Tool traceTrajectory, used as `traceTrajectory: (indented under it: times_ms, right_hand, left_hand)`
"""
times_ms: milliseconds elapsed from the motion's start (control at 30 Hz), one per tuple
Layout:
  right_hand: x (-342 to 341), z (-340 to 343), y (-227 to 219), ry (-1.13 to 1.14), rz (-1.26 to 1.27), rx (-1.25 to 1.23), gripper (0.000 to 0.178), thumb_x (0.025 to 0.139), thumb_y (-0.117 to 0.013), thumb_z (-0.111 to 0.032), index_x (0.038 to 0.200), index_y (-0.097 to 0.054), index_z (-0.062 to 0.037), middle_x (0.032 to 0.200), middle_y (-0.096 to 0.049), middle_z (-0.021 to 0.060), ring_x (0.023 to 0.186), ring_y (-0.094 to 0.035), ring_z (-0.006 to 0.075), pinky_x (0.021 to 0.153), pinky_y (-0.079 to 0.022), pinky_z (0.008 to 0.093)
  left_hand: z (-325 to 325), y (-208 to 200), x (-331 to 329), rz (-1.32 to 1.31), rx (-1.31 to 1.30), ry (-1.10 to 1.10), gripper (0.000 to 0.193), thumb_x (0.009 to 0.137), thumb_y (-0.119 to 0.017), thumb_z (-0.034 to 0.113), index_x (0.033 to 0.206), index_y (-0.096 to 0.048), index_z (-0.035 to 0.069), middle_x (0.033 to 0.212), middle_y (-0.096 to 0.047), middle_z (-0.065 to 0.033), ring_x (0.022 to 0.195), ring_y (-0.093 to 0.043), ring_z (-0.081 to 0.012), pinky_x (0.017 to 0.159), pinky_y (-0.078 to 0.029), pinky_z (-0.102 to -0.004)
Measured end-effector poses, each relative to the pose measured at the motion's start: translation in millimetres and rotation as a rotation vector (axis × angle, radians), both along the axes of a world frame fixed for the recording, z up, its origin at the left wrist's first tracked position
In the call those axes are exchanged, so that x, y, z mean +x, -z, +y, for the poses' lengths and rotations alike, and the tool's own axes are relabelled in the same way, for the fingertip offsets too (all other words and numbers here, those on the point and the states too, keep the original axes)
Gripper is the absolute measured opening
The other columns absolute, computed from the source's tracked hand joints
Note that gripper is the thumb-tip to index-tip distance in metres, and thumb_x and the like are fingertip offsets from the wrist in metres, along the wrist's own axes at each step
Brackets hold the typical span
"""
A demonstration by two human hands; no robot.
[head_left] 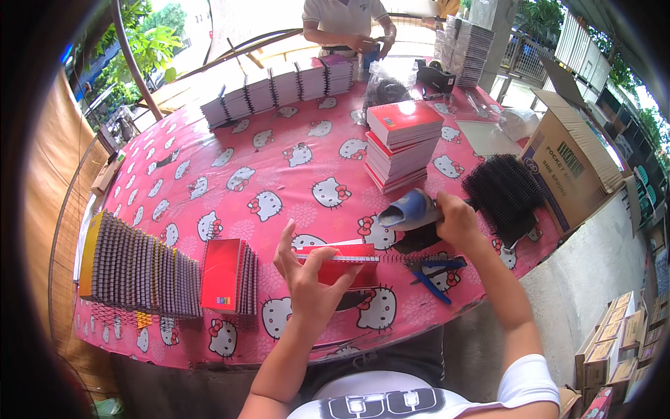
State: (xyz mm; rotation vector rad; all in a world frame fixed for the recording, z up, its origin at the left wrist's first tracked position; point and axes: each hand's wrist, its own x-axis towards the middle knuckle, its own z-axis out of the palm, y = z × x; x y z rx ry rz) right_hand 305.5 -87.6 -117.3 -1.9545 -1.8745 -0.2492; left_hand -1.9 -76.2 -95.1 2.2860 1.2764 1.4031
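My left hand (310, 276) pinches a red notebook (359, 274) at the table's near edge, thumb in front and fingers along the top. A dark spiral coil (408, 258) runs out from the notebook's right end. Just beyond it, my right hand (457, 218) is closed at the right end of a blue-grey rounded thing (413, 211) with an open, hollow left end; its exact kind is unclear. A dark object (419, 239) lies under it, partly hidden. Pliers with blue handles (438, 285) lie below my right forearm, close to the coil.
Left stand a red-covered spiral notebook stack (222, 276) and a long notebook row (143, 269). Ahead are red notebooks (405, 140); right, black coils (504, 192) and a cardboard box (569, 160). Notebook stacks (283, 87) line the far side, where another person (345, 28) stands.
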Motion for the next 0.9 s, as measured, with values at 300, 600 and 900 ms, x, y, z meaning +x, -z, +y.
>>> traceTrajectory:
  times_ms: [300,600,900]
  right_hand:
    - [-38,14,-21,-0.585,1.008,-0.226,0.041,0.069,-0.07,-0.003,0.11,-0.062,-0.0028,0.094,-0.066,0.0039,0.083,-0.06,0.013,0.077,-0.049,0.028]
    - [-69,31,-48,-0.656,0.833,-0.215,0.028,0.068,-0.07,0.005,0.094,-0.062,-0.0009,0.077,-0.066,0.0076,0.077,-0.063,0.0125,0.069,-0.051,0.0296]
    - [-69,51,-21,-0.589,0.812,-0.183,0.031,0.066,-0.069,0.004,0.096,-0.062,-0.0001,0.08,-0.065,0.0041,0.076,-0.062,0.012,0.066,-0.051,0.0294]
  left_hand:
    - [4,5,-8,-0.147,-0.203,0.116,0.037,0.059,-0.089,0.021,0.087,-0.067,0.01,0.144,-0.033,-0.018,0.12,-0.044,-0.0368,0.096,-0.042,-0.0474]
    - [11,-1,-19,-0.227,-0.286,0.158,0.031,0.065,-0.085,0.009,0.091,-0.069,0.008,0.126,-0.051,-0.0124,0.101,-0.059,-0.0212,0.088,-0.05,-0.0364]
    - [17,14,-24,-0.693,-0.558,0.357,0.032,0.076,-0.075,-0.003,0.105,-0.061,0.001,0.1,-0.061,-0.0066,0.096,-0.06,-0.0139,0.081,-0.05,-0.0285]
